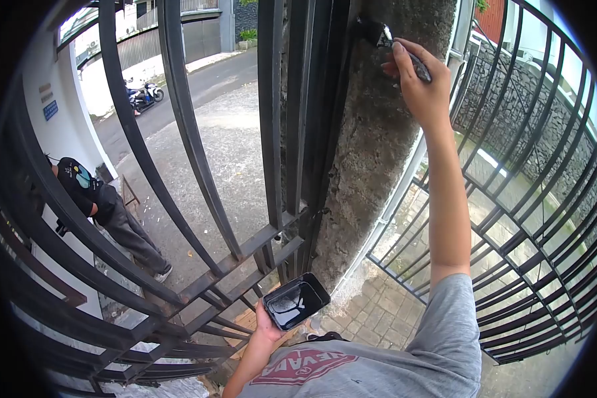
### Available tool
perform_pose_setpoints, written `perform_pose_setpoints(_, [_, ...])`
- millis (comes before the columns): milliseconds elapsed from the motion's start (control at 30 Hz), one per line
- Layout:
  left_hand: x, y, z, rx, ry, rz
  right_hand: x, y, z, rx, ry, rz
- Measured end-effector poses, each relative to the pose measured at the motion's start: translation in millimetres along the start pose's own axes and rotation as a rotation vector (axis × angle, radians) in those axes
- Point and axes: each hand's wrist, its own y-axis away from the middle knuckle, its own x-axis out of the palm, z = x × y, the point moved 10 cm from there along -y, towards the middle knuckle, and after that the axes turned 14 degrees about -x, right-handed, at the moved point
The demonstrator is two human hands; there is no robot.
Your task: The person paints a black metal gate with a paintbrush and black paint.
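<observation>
My right hand (421,83) is raised at the upper middle, fingers closed round the handle of a paintbrush (382,38). Black paint covers the bristles, which are against or very close to the dark edge of a rough concrete pillar (371,152). Low in front of my body, my left hand (266,325) grips a black plastic tray (297,302) from its left side. Glossy black paint lies in the tray, with streaks across its bottom. A black metal gate (272,119) stands just left of the pillar.
Curved-looking black railings (517,219) rise on the right, beside a white pipe (395,205). Beyond the gate, a person (106,205) in dark clothes stands at the left. A motorcycle (142,96) is by the road. Paving bricks (378,308) lie below.
</observation>
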Motion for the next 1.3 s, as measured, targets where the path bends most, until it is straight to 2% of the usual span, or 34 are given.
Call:
perform_pose_setpoints(200, [-8, 4, 1, 0.045, -0.034, -0.077, 22, 69, -13, 0.152, -0.068, 0.217])
perform_pose_setpoints(267, [-14, 4, 0, 0.061, -0.044, -0.074, 24, 76, -10, 0.219, -0.024, 0.374])
perform_pose_setpoints(367, [-22, 2, 0, 0.076, -0.047, -0.071, 18, 49, -5, 0.314, -0.035, 0.405])
perform_pose_setpoints(433, [-23, 3, -1, 0.087, -0.047, -0.086, 10, 15, 3, 0.223, -0.014, 0.283])
perform_pose_setpoints(467, [-23, 4, -1, 0.101, -0.075, -0.121, 3, -4, 18, 0.099, 0.055, 0.211])
perform_pose_setpoints(567, [-21, 2, 5, 0.079, -0.046, -0.102, -8, -33, 11, -0.044, 0.036, 0.071])
perform_pose_setpoints(700, [-19, 5, 9, 0.081, -0.066, -0.109, 12, 16, -7, 0.101, -0.040, 0.136])
perform_pose_setpoints(867, [-25, 8, 14, 0.088, -0.070, -0.118, 22, 69, -31, 0.384, -0.099, 0.295])
perform_pose_setpoints(1000, [-21, 3, 15, 0.091, -0.076, -0.107, -3, 24, -7, 0.089, -0.067, 0.076])
perform_pose_setpoints(1100, [-14, -4, 16, 0.085, -0.032, -0.099, -2, 17, -9, 0.090, -0.108, 0.087])
perform_pose_setpoints(1233, [1, -1, 22, 0.087, -0.025, -0.082, 11, 44, -20, 0.227, -0.081, 0.287])
perform_pose_setpoints(1300, [3, -2, 24, 0.078, -0.042, -0.050, 2, 35, -17, 0.209, -0.100, 0.193])
